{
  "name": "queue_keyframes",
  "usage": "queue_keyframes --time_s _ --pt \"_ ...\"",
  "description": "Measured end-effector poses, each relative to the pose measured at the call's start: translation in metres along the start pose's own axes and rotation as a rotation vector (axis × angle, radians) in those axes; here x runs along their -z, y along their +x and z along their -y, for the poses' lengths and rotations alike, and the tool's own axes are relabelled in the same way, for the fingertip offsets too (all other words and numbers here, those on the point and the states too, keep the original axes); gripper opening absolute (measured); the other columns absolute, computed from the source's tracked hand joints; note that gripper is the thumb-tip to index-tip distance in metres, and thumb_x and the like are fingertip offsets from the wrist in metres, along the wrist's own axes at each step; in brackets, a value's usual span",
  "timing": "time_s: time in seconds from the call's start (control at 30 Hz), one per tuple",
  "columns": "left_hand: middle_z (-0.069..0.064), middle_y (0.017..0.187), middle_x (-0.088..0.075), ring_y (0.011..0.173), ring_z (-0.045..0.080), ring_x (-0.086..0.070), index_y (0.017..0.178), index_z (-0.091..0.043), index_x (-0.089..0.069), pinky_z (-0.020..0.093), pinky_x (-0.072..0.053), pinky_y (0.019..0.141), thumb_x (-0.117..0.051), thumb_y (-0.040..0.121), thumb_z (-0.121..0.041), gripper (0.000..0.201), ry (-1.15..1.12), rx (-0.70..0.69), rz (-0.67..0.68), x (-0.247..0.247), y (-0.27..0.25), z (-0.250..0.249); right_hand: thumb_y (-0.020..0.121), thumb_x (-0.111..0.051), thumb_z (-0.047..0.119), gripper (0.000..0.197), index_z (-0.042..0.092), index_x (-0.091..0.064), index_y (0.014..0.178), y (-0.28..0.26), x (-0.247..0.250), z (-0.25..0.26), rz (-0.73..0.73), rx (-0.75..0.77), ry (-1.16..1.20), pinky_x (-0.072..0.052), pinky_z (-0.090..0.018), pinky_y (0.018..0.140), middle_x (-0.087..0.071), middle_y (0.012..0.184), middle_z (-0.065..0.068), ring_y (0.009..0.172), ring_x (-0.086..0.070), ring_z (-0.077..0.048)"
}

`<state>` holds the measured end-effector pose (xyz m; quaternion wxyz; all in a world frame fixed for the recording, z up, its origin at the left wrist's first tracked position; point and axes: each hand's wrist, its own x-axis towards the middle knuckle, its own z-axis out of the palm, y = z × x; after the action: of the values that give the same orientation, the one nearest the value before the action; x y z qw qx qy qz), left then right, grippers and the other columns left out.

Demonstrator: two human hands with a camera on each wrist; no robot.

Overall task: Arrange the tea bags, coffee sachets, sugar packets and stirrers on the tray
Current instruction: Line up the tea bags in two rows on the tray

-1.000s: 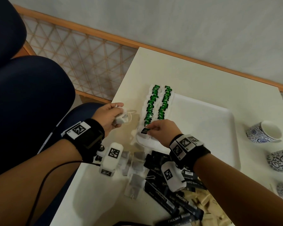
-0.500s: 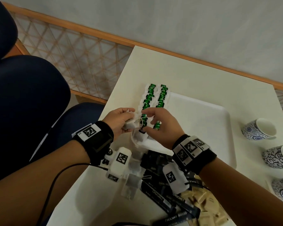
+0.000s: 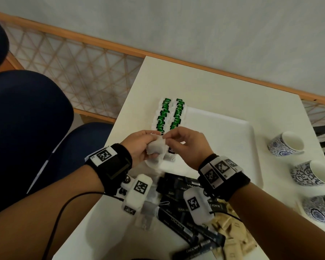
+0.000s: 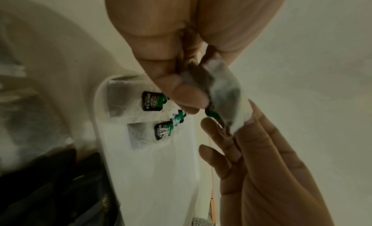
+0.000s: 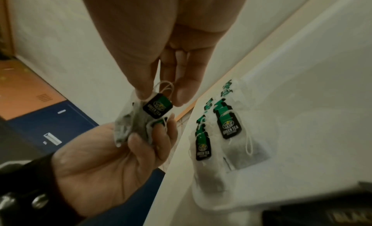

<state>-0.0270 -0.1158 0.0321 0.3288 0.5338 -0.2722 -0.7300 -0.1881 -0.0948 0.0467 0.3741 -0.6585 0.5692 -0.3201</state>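
Just above the near left corner of the white tray point(image 3: 223, 132), my two hands meet. My left hand point(image 3: 139, 145) point(image 4: 181, 94) grips a small bunch of tea bags point(image 3: 156, 148) point(image 5: 128, 127). The thumb and forefinger of my right hand point(image 3: 176, 139) point(image 5: 161, 94) pinch the string and green tag point(image 5: 158, 107) of one bag in that bunch. Two rows of tea bags with green tags point(image 3: 172, 115) point(image 5: 227, 126) lie along the tray's left side. Black coffee sachets point(image 3: 176, 218) and tan sugar packets point(image 3: 231, 233) are heaped on the table near me, partly hidden by my wrists.
Three blue-patterned cups point(image 3: 287, 145) stand on the white table point(image 3: 204, 87) to the right of the tray. Loose tea bags point(image 3: 146, 212) lie under my left wrist. A dark blue chair point(image 3: 36, 119) is at the left, past the table edge.
My right hand left the near end of the tea bag rows and came up to my left hand, where it now pinches a bag's tag. My left hand shifted right, still holding its bags.
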Motion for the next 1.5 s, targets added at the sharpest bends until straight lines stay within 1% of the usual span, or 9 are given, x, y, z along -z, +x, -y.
queue_keyframes --time_s 0.27,0.43,0.67,0.73,0.87,1.0,1.07,1.37,1.5 --pt "0.012 0.088 -0.062 0.064 0.018 -0.062 0.106 -0.009 -0.061 0.021 -0.054 0.048 -0.066 0.083 -0.036 0.036 -0.101 0.072 0.122 0.007 -0.002 -0.002 0.086 -0.066 0.011 0.017 0.028 -0.069 0.087 0.006 0.003 0.002 -0.002 -0.067 0.097 -0.049 -0.013 0.061 -0.066 0.071 0.007 0.063 -0.058 -0.002" --pt "0.009 0.089 -0.067 0.067 0.016 -0.064 0.119 -0.008 -0.054 0.020 -0.053 0.046 -0.066 0.082 -0.002 0.039 -0.075 0.046 0.110 0.012 0.003 0.000 0.087 -0.063 0.010 0.024 0.028 -0.066 0.103 0.009 0.006 0.002 -0.005 -0.063 0.041 -0.044 -0.007 0.063 -0.066 0.076 0.004 0.061 -0.056 0.003" --pt "0.008 0.078 -0.063 0.048 0.013 -0.057 0.105 -0.012 -0.057 0.019 -0.049 0.040 -0.059 0.088 0.004 0.024 -0.130 -0.008 -0.027 0.024 0.008 0.001 0.087 -0.058 0.007 0.032 0.032 -0.065 0.105 0.010 0.009 -0.009 -0.047 -0.115 0.002 -0.044 -0.005 0.066 -0.065 0.078 0.004 0.066 -0.060 -0.003" --pt "0.007 0.076 -0.060 0.048 0.013 -0.055 0.106 -0.012 -0.058 0.019 -0.048 0.040 -0.058 0.089 0.003 0.023 -0.130 -0.021 -0.034 0.024 0.008 0.000 0.087 -0.057 0.008 0.033 0.034 -0.064 0.104 0.009 0.008 -0.010 -0.038 -0.149 0.041 -0.050 -0.015 0.070 -0.064 0.080 0.000 0.072 -0.065 -0.013" --pt "0.010 0.078 -0.057 0.053 0.016 -0.052 0.104 -0.014 -0.060 0.020 -0.048 0.040 -0.055 0.090 0.003 0.023 -0.097 -0.014 -0.023 0.023 0.007 0.000 0.088 -0.052 0.005 0.034 0.032 -0.064 0.105 0.008 0.005 -0.008 -0.001 -0.187 0.094 -0.057 -0.034 0.076 -0.059 0.080 0.007 0.073 -0.068 -0.011" --pt "0.005 0.077 -0.054 0.047 0.010 -0.049 0.101 -0.015 -0.061 0.020 -0.048 0.041 -0.048 0.091 0.006 0.027 -0.125 -0.050 -0.072 0.024 0.008 -0.002 0.089 -0.057 0.013 0.027 0.033 -0.064 0.106 0.008 0.010 -0.013 -0.020 -0.137 -0.106 -0.044 -0.006 0.064 -0.057 0.096 0.013 0.077 -0.061 -0.004" --pt "0.003 0.070 -0.051 0.039 0.006 -0.048 0.099 -0.016 -0.060 0.020 -0.046 0.041 -0.044 0.091 0.006 0.028 -0.138 -0.070 -0.104 0.026 0.007 -0.003 0.088 -0.060 0.018 0.024 0.032 -0.064 0.107 0.007 0.014 -0.020 -0.016 -0.117 -0.224 -0.037 -0.003 0.066 -0.054 0.101 0.012 0.081 -0.057 -0.001" --pt "0.006 0.091 -0.053 0.063 0.015 -0.050 0.098 -0.018 -0.059 0.019 -0.046 0.042 -0.041 0.092 0.004 0.029 -0.113 -0.115 -0.146 0.031 0.005 -0.012 0.084 -0.044 -0.003 0.046 0.033 -0.066 0.101 -0.005 0.029 -0.049 0.241 -0.249 -0.520 -0.044 -0.023 0.087 -0.055 0.098 0.009 0.089 -0.053 -0.009" --pt "0.006 0.090 -0.055 0.063 0.015 -0.050 0.098 -0.018 -0.059 0.018 -0.045 0.041 -0.041 0.093 0.004 0.029 -0.087 -0.135 -0.148 0.031 0.006 -0.013 0.087 -0.062 0.028 0.017 0.038 -0.064 0.101 -0.022 0.038 -0.052 0.418 -0.276 -0.573 -0.049 -0.025 0.087 -0.059 0.098 0.015 0.088 -0.057 -0.002"
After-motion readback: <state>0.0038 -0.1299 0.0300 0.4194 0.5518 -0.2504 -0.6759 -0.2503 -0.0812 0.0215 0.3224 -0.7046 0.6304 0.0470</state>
